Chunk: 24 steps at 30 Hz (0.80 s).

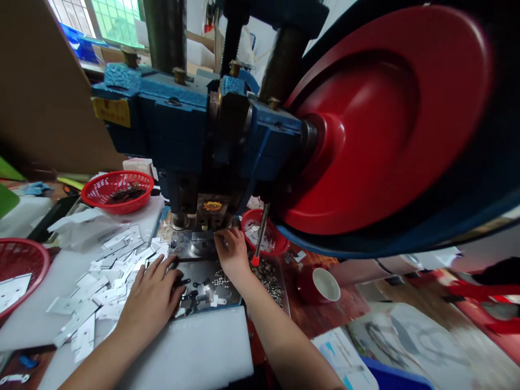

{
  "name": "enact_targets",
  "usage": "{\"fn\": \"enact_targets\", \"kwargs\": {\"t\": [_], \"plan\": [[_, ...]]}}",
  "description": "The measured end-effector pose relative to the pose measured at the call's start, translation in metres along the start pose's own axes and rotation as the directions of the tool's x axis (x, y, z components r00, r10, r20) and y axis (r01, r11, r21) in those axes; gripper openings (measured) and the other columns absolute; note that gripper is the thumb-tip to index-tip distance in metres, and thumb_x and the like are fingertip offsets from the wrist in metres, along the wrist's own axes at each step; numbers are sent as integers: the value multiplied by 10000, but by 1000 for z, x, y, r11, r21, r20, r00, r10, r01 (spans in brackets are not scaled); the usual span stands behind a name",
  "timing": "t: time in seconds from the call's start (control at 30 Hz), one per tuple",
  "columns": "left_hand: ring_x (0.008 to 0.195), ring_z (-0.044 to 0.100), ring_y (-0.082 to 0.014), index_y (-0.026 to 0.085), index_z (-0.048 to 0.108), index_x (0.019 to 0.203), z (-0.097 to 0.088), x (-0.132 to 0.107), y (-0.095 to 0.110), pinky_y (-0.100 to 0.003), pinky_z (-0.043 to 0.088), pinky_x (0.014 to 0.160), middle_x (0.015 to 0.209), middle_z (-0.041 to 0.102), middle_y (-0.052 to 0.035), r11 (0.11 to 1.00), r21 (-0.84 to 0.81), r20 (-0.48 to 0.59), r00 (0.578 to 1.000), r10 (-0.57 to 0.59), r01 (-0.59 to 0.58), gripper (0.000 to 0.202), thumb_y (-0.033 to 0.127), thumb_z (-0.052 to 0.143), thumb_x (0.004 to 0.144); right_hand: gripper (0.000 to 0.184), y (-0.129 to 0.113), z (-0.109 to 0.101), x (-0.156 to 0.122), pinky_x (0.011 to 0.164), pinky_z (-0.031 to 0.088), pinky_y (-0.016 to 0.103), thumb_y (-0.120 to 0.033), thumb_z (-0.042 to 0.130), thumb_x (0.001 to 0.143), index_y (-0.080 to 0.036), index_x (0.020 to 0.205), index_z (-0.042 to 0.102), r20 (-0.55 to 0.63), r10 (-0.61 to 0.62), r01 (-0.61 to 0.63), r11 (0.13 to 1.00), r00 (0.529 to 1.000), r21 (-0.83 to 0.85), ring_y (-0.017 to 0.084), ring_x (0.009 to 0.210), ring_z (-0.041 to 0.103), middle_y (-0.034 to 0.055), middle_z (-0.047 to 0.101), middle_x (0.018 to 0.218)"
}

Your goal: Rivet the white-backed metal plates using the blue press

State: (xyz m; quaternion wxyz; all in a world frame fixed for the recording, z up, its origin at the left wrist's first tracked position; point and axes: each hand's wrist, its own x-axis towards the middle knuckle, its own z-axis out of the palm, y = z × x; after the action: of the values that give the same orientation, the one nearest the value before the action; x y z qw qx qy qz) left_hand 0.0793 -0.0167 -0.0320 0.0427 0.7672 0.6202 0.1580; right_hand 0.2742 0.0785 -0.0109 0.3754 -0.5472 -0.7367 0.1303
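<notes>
Presently we find the right hand (232, 250) at the die plate (194, 242) beneath the punch press (190, 124), its grip not discernible. The left hand (152, 295) lies spread on stamped parts (203, 292) in the tray (238, 298). We judge loading is in hand; the next move calls for fingers clear of the die.

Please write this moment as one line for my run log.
left hand: resting on small parts in metal tray | right hand: fingertips at die plate under blue press | nearby: metal strips, red cup

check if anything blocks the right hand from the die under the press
nothing visible does: the right hand is at the die, and the red-tipped rod hangs beside the wrist, not across it
</notes>
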Motion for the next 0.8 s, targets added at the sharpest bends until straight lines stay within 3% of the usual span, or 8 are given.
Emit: {"fn": "enact_targets", "kwargs": {"t": [0.17, 0.33, 0.43, 0.57, 0.7, 0.8], "plan": [[1281, 387, -369, 217, 654, 873, -2, -1, 3, -603, 283, 1021, 1343, 507, -108, 1000, 20, 18, 1000, -23, 23, 211, 360, 505, 830, 131, -12, 12, 14, 781, 385, 326, -230, 589, 845, -259, 877, 713, 58, -12, 22, 985, 998, -169, 213, 883, 507, 38, 632, 894], [1266, 412, -341, 219, 651, 847, -1, 3, -1, -561, 301, 1034, 1299, 544, -95, 1000, 1, -63, 998, 14, -14, 230, 333, 452, 869, 183, -13, 8, 5, 828, 360, 351, -253, 538, 875, -291, 940, 705, 125, -166, 190, 958, 978, -217, 209, 933, 488, 17, 650, 966], [1156, 517, -288, 228, 638, 879, -7, 9, -4, -467, 400, 970, 1216, 595, -84, 990, -134, -66, 996, -59, 50, 278, 364, 397, 895, 194, -11, 1, 0, 874, 349, 372, -287, 531, 881, -287, 993, 690, 157, -258, 289, 930, 953, -228, 212, 974, 477, 17, 649, 1010], [872, 623, -219, 256, 608, 982, -21, 23, -7, -352, 482, 751, 954, 677, -31, 896, -351, 112, 962, -250, 273, 345, 454, 335, 910, 199, -8, -4, -2, 934, 333, 389, -312, 522, 889, -283, 998, 687, 146, -327, 352, 915, 934, -198, 210, 1009, 480, 4, 660, 1023], [875, 611, -216, 252, 624, 1004, -28, 34, -10, -332, 460, 767, 927, 675, -22, 789, -519, 123, 942, -312, 329, 351, 486, 399, 869, 206, -6, -3, -4, 919, 358, 383, -298, 533, 880, -276, 1020, 684, 118, -321, 338, 927, 940, -164, 209, 1020, 492, 8, 663, 1052], [720, 604, -190, 228, 624, 1031, -26, 36, -10, -312, 469, 682, 783, 651, -8, 628, -671, 203, 912, -356, 394, 386, 509, 456, 826, 220, -1, -2, -10, 936, 358, 391, -276, 541, 874, -278, 1047, 677, 80, -344, 353, 924, 935, -148, 210, 1021, 496, 9, 664, 1057]]}}
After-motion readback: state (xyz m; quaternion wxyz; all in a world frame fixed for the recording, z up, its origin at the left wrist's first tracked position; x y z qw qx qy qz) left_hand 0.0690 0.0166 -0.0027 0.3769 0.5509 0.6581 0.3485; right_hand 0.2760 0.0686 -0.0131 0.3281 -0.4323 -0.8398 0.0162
